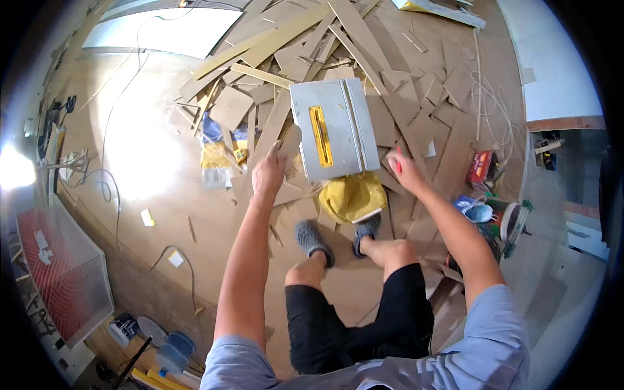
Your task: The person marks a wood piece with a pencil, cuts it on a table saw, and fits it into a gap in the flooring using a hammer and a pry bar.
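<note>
A table saw [338,130] with a grey metal top and a yellow slotted insert [320,136] stands in front of my feet. To its left is my left hand [268,172], fingers drawn together beside a brown board edge; whether it grips that board I cannot make out. On the saw's right my right hand [404,170] is closed around a slim red pen-like thing [399,160], apart from the saw top. A yellow cloth bag [353,198] hangs or lies at the saw's near side, just beyond my slippers [312,242].
Many brown board offcuts [354,32] lie heaped beyond and around the saw. A black cord [117,221] winds along the left floor. At right lie a red box [480,167], a blue mask [478,209] and a loose pale cable [497,110]. A bright lamp [14,168] shines from the left.
</note>
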A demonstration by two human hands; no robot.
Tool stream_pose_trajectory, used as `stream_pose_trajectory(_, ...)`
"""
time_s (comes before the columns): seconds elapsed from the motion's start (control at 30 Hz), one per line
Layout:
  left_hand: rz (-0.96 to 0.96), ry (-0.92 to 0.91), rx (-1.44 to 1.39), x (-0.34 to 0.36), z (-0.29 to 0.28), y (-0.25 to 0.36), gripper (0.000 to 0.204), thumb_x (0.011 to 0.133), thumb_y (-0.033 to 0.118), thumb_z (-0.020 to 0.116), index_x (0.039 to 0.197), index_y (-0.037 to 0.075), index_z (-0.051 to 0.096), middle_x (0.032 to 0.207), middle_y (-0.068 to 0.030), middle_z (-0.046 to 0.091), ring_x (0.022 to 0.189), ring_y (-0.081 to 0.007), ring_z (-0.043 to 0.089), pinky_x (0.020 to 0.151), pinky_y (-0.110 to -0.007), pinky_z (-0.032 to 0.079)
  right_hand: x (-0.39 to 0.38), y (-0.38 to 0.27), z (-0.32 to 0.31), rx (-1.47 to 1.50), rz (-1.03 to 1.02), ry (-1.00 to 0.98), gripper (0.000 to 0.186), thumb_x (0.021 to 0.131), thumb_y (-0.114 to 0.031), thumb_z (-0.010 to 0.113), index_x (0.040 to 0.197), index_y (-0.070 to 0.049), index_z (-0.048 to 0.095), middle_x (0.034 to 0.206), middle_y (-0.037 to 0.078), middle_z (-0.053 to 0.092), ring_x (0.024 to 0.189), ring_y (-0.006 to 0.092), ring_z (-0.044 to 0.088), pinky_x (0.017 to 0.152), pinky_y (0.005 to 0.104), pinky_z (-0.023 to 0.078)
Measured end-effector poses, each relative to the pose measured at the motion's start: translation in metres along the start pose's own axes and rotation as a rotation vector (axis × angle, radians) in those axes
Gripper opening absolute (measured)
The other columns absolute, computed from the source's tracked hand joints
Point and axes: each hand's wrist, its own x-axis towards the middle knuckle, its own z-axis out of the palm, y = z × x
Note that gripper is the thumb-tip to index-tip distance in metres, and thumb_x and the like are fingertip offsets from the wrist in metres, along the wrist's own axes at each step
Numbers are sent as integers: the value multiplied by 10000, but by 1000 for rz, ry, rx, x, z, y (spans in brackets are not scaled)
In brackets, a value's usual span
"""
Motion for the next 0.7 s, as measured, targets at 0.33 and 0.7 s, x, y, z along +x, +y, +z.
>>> stream_pose_trajectory(0.33,334,26,89,211,117,-45,489,1027,505,543,1466,295,584,1113,-209,735,1023,-402,706,883,-473,549,348,121,151,-112,-325,243,188,1018,-264,599,1106,-105,644,840,109,731,784,327,716,678,445,536)
stream_pose_trajectory(0.7,370,41,221,235,134,-42,402,1056,490,506,1401,343,652,1043,-115,717,1022,-307,706,901,-408,547,489,177,181,-166,322,-678,462,967,-392,589,1177,-1,718,1055,92,748,1003,198,641,858,416,515)
